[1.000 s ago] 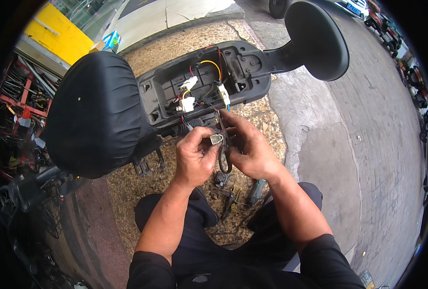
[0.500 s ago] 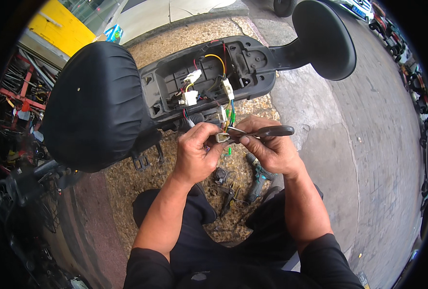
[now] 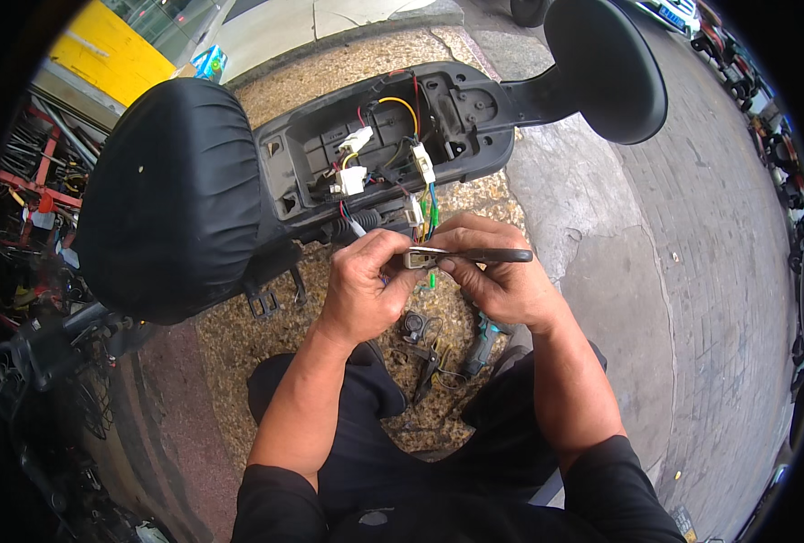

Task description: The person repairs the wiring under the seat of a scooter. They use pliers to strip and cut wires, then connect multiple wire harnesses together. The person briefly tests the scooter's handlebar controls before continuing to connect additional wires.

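Observation:
Between the thumb and fingers of my left hand [image 3: 366,282] is a small white wire connector [image 3: 415,260], its coloured wires running up toward the opened frame. My right hand [image 3: 497,276] is closed around a slim tool with a dark handle [image 3: 503,256]. The tool's thin metal tip lies against the connector; its exact kind is unclear from this edge-on angle. Just beyond my fingers hangs another white connector [image 3: 414,212] with green and blue wires [image 3: 434,213]. The open black compartment [image 3: 325,145] holds more white plugs, among them a square one [image 3: 351,180].
A large black padded seat [image 3: 167,199] fills the left, and a smaller black seat [image 3: 606,72] sticks out at the upper right. Below my hands, a teal power drill [image 3: 483,348] and a black lever-like part [image 3: 427,373] lie on the pebbled ground. Red-framed clutter [image 3: 44,172] stands far left.
My right hand has turned the tool, so its broad dark handle now shows edge-on and its tip reaches over the connector. My left hand keeps its hold, nearly unmoved.

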Demonstrator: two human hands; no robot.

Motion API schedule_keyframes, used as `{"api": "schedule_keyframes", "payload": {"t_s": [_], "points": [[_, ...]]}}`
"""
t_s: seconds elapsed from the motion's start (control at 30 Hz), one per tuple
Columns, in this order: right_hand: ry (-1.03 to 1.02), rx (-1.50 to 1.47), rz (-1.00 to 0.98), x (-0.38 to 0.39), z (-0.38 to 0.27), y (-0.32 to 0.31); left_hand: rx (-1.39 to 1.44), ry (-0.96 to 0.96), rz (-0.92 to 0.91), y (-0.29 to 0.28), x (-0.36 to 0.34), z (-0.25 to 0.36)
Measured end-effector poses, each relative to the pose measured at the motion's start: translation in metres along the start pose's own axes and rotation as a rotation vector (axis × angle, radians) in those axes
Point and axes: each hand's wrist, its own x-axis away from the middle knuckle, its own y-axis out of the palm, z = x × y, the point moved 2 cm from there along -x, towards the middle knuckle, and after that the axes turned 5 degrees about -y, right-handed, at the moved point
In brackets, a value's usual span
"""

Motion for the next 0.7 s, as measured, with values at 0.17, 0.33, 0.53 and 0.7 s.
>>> {"api": "schedule_keyframes", "payload": {"t_s": [0.17,0.33,0.53,0.7], "points": [[-0.035,0.061,-0.009,-0.0017,-0.0045,0.0031,-0.029,0.017,-0.007,-0.0015,-0.0004,0.0055],[-0.037,0.1,-0.02,-0.0016,-0.0085,0.0053,0.058,-0.058,-0.006,-0.0005,0.0005,0.002],[-0.027,0.147,-0.05,-0.0009,-0.0102,0.0075,0.047,-0.058,-0.04,-0.0001,0.0011,-0.0023],[-0.031,0.105,-0.019,-0.0014,-0.0069,0.0072,0.09,-0.03,0.027,0.0019,0.0001,-0.0017]]}}
